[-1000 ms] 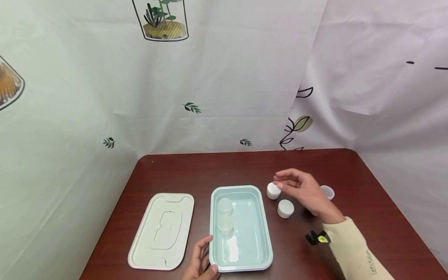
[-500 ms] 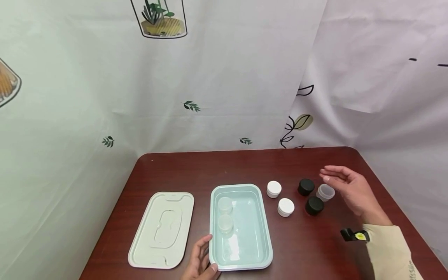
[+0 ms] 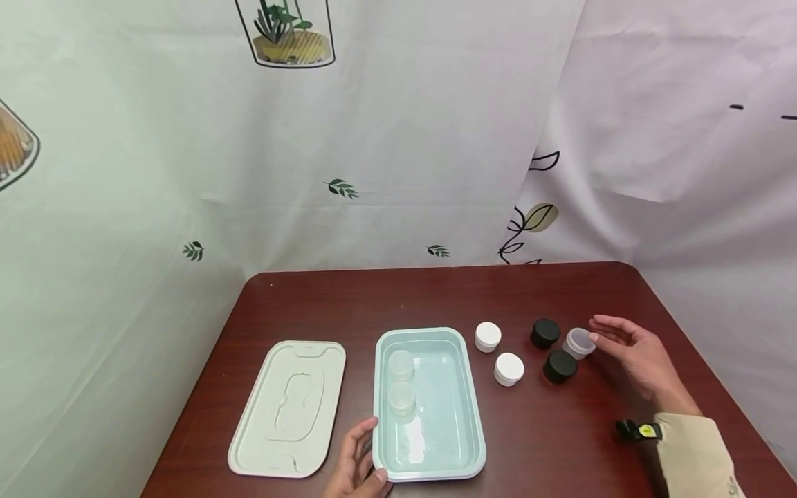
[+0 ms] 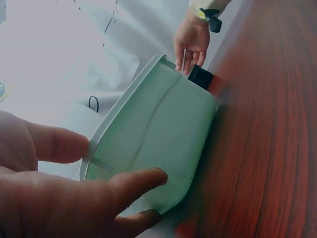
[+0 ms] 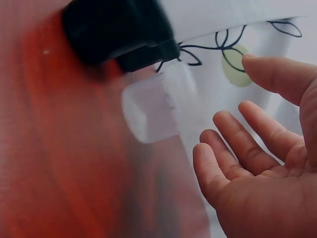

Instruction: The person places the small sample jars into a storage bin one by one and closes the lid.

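Note:
My left hand (image 3: 355, 467) holds the near left corner of a pale blue-green tray (image 3: 476, 443), thumb and fingers against its rim and outer wall; the left wrist view shows the tray wall (image 4: 153, 134) up close. Two translucent round jars (image 3: 401, 398) stand inside, along the left. My right hand (image 3: 644, 363) is beside a small clear jar (image 3: 580, 344), fingers spread and apart from it in the right wrist view, where the clear jar (image 5: 151, 109) looks blurred. Two black jars (image 3: 560, 366) are just left of the clear one.
Two white jars (image 3: 508, 369) stand between the tray and the black jars. A flat off-white lid (image 3: 289, 408) lies left of the tray. All rest on a dark red-brown table (image 3: 398, 297), with a printed curtain (image 3: 398, 138) hanging behind.
My right hand has moved right, from over the white jars, past the black jars, then lowered beside the clear jar. The left hand and tray have stayed put.

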Demonstrator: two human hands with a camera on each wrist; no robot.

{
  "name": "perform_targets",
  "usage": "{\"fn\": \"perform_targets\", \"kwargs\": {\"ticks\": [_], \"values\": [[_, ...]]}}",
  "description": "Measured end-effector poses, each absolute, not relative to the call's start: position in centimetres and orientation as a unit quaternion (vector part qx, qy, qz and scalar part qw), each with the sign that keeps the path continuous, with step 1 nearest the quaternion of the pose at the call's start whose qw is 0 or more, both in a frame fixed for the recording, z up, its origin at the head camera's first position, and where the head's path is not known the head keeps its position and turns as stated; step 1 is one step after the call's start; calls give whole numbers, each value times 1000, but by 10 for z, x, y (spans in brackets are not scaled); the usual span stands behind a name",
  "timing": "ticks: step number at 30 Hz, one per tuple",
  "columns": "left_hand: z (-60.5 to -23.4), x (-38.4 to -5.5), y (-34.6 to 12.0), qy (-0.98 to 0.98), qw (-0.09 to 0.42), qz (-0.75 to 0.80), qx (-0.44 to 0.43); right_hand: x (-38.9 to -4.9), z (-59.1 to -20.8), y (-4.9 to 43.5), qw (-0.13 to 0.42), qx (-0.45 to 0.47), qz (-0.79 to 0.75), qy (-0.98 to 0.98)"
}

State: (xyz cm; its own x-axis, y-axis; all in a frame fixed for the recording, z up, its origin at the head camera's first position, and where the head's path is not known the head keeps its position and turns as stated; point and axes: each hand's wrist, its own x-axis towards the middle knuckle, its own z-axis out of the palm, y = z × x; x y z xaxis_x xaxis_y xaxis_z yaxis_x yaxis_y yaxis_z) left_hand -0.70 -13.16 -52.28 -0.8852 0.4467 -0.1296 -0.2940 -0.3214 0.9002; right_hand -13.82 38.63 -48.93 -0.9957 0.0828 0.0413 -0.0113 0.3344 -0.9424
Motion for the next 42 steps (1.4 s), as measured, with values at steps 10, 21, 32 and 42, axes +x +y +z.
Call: {"fn": "perform_targets", "kwargs": {"ticks": [10,21,32,42], "values": [[-518,-5,-129,535,224,814,46,-134,-512,380,14,-28,707,-707],[-519,-5,-132,560,228,795,49,-131,-521,372,5,-58,585,-809],[-518,-4,-131,567,224,791,46,-128,-509,374,29,-83,685,-723],[-514,-3,-129,568,214,793,49,-131,-461,367,72,-43,677,-732]]}}
